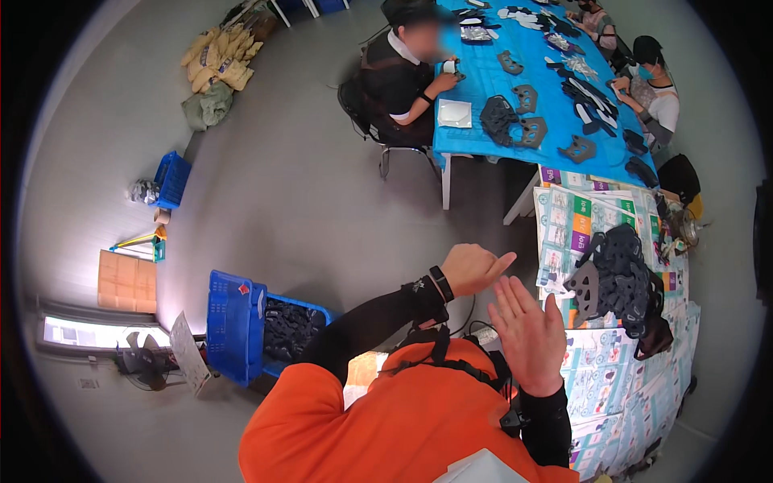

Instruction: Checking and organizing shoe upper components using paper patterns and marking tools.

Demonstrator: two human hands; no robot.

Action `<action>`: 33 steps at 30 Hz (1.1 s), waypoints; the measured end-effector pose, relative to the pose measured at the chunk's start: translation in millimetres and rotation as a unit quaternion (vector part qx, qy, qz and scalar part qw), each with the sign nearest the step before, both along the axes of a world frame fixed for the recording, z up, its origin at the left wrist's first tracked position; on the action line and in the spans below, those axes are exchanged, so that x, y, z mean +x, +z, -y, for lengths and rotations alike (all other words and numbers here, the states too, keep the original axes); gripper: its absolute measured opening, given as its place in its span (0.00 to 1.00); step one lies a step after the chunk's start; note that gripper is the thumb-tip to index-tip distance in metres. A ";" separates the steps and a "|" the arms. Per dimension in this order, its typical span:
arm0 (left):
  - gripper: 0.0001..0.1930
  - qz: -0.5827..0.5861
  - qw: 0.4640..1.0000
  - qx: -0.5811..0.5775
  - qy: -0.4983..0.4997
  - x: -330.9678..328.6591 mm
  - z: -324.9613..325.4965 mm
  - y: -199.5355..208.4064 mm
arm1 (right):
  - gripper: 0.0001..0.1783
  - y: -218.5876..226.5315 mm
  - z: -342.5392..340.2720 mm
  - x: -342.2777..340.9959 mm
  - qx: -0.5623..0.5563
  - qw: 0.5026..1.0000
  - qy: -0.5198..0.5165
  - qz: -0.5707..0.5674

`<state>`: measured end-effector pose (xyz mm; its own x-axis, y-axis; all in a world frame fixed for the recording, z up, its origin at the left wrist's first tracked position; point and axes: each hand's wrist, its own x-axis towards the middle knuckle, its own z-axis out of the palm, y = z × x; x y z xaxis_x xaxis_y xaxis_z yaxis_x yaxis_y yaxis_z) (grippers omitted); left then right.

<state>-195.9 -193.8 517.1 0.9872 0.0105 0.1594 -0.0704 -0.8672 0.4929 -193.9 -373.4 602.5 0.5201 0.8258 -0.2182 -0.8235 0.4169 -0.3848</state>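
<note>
My left hand [473, 270] is held out in front of my chest with its fingers stretched to the right. It wears a dark wristband and holds nothing that I can see. Just below and to its right, my right hand [527, 334] is raised with its fingers stretched and thumb apart, also with nothing in it. The fingertips of the two hands are close together; whether they touch I cannot tell. To the right of my right hand lie a pile of dark molded pieces [620, 270] and a grey curved plastic part [584, 291].
Printed sheets [600, 362] cover the surface at my right. A blue crate [233, 326] stands beside a bin of dark parts [288, 328] at my left. Ahead is a blue-covered table [483, 76] with grey parts. A seated person [398, 76] works at its left side, others opposite.
</note>
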 end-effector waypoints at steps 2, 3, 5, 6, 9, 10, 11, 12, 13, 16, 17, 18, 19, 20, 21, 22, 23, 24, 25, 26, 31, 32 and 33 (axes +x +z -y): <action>0.24 -0.025 0.999 -0.012 0.022 -2.4 -4.3 -2.4 | 0.36 6.2 -0.9 -2.2 -0.017 1.000 -0.009 0.020; 0.30 -0.049 0.997 -0.022 0.046 -4.9 -7.4 -4.7 | 0.35 7.3 2.7 -0.6 -0.101 0.982 -0.073 0.146; 0.31 -0.064 0.995 -0.049 0.054 -9.6 -14.0 -5.0 | 0.33 17.8 11.3 9.0 -0.037 0.937 -0.327 0.116; 0.32 -0.078 0.992 -0.073 0.063 -13.5 -17.0 -4.6 | 0.34 29.0 21.6 20.7 -0.028 0.928 -0.360 0.096; 0.31 -0.093 0.994 -0.041 0.049 -17.9 -21.1 -5.5 | 0.35 58.1 18.5 20.9 -0.023 0.945 -0.326 0.016; 0.31 -0.097 0.993 -0.046 0.046 -18.3 -20.2 -4.1 | 0.36 62.7 12.6 13.7 -0.022 0.966 -0.252 -0.045; 0.29 -0.072 0.996 -0.045 0.025 -17.8 -17.3 -2.0 | 0.39 51.8 6.4 5.6 -0.004 0.985 -0.165 -0.047; 0.28 -0.047 0.998 -0.043 0.005 -18.5 -13.9 -0.2 | 0.39 41.6 1.3 -2.1 -0.010 0.988 -0.127 -0.084; 0.28 -0.048 0.998 -0.045 0.002 -18.6 -12.0 2.0 | 0.40 32.9 -5.0 -6.2 -0.014 0.989 -0.089 -0.117; 0.24 -0.010 0.998 -0.064 -0.018 -22.3 -10.0 4.2 | 0.40 25.4 -9.7 -12.0 -0.022 0.996 -0.057 -0.064; 0.24 -0.024 0.997 -0.063 -0.027 -22.9 -12.8 4.5 | 0.40 25.3 -10.0 -13.3 -0.028 0.997 -0.053 -0.044; 0.24 -0.037 0.997 -0.063 -0.036 -24.4 -13.0 5.4 | 0.40 26.2 -7.7 -15.2 -0.028 0.997 -0.054 -0.042; 0.24 -0.035 0.997 -0.063 -0.036 -27.7 -12.7 -0.1 | 0.39 27.3 -4.9 -17.0 -0.053 0.997 -0.032 0.055; 0.25 -0.105 0.943 -0.314 -0.018 -33.1 -12.0 -11.0 | 0.38 28.7 -1.7 -19.7 -0.078 0.985 -0.011 0.152; 0.27 -0.169 0.822 -0.543 -0.005 -34.3 -9.4 -15.9 | 0.38 36.6 4.0 -22.7 -0.079 0.984 -0.016 0.157; 0.27 -0.169 0.825 -0.538 -0.019 -31.1 -7.6 9.1 | 0.37 48.3 8.9 -23.3 -0.209 0.883 0.055 0.417; 0.30 -0.256 0.610 -0.749 -0.039 -31.7 -3.1 37.1 | 0.36 55.4 11.5 -24.0 -0.328 0.692 0.121 0.631; 0.34 -0.299 0.344 -0.890 -0.033 -41.4 -7.0 52.0 | 0.32 48.0 1.4 -27.4 -0.311 0.621 0.121 0.709; 0.34 -0.302 0.342 -0.889 -0.035 -35.9 -6.0 54.1 | 0.32 48.8 -6.7 -28.0 -0.315 0.621 0.120 0.708; 0.35 -0.263 0.374 -0.888 -0.054 -30.2 -1.2 55.3 | 0.32 49.9 -15.3 -26.4 -0.355 0.588 0.160 0.709; 0.32 -0.275 0.469 -0.833 -0.102 -14.5 9.7 49.5 | 0.26 63.4 -1.4 -17.0 -0.483 0.559 0.129 0.662; 0.28 -0.275 0.478 -0.827 -0.113 -16.3 9.1 41.8 | 0.24 77.6 4.8 -11.6 -0.606 0.562 0.079 0.557; 0.28 -0.291 0.461 -0.832 -0.106 -19.0 7.4 43.9 | 0.24 73.9 30.9 -5.8 -0.627 0.569 -0.041 0.531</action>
